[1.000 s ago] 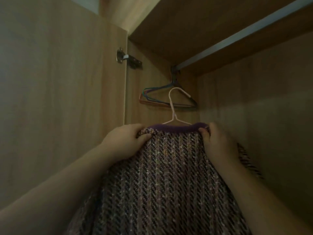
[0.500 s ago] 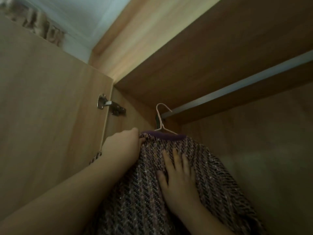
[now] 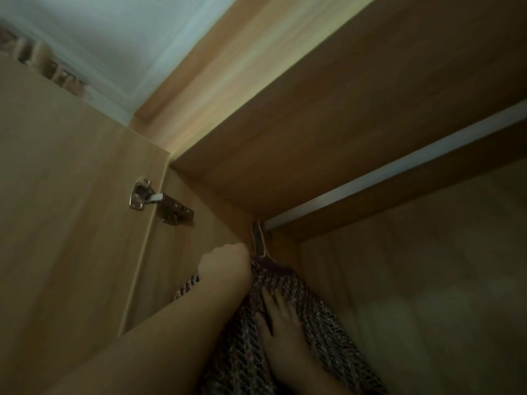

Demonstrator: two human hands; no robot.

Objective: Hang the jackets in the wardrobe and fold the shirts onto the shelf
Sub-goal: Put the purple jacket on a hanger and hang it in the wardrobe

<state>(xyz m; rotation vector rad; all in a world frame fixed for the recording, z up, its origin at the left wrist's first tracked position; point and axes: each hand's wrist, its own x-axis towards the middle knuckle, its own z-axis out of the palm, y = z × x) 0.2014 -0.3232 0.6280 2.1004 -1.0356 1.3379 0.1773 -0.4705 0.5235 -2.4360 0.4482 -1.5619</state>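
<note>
A purple and grey tweed jacket with a dark purple collar hangs low in the wardrobe, at the left end of the metal rail. Its hanger hook rises from the collar to the rail's end by the side wall. My left hand grips the jacket's left shoulder just beside the collar. My right hand lies flat on the jacket's back with straight fingers pointing up. The rest of the hanger is hidden under the cloth.
The open wardrobe door fills the left, joined by a metal hinge. The wardrobe's top panel is close above the rail. The back wall is on the right. White ceiling shows upper left.
The jacket has gone up and back to the rail's left end. My right hand left the collar and now lies flat on the cloth. The other hangers are hidden now.
</note>
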